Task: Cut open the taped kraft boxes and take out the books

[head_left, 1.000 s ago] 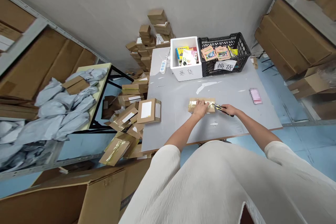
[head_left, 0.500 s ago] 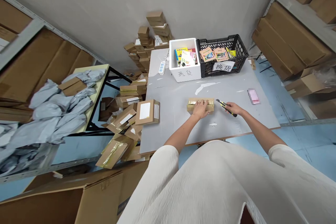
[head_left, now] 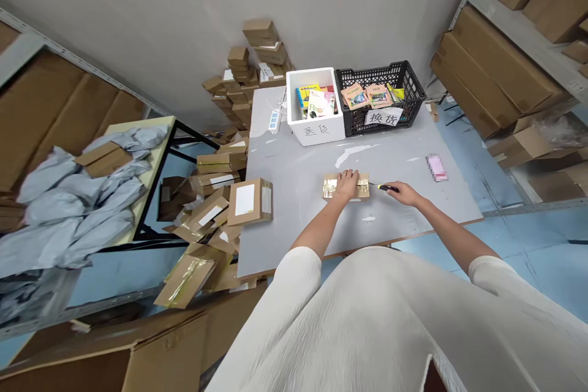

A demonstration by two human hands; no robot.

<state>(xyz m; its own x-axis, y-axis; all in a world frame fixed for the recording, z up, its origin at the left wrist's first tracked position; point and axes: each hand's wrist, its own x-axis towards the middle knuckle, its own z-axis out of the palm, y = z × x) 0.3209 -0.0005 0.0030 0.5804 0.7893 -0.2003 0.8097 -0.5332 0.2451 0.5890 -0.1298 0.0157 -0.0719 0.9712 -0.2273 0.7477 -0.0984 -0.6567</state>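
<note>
A small cardboard box [head_left: 329, 186] with shiny tape along its top lies near the front of the grey table. My left hand [head_left: 348, 182] is on top of it, fingers bent toward its far edge, gripping it against the tabletop. In my right hand [head_left: 404, 193] is a yellow-and-black utility knife [head_left: 389, 188], my fingers closed round its handle. Its blade points left and meets the right end of the box at the tape; how deep the tip sits cannot be made out.
At the table's back stand a white foam box [head_left: 316, 133] and a black crate [head_left: 416, 101], both holding booklets. A labelled carton [head_left: 250, 202] sits at the left edge; a pink blurred item [head_left: 436, 168] lies right. Parcels [head_left: 193, 275] pile on the floor left.
My right hand has brought the knife left and turned it, so its blade now touches the box's right end. My left hand stays on the box. The view has shifted slightly.
</note>
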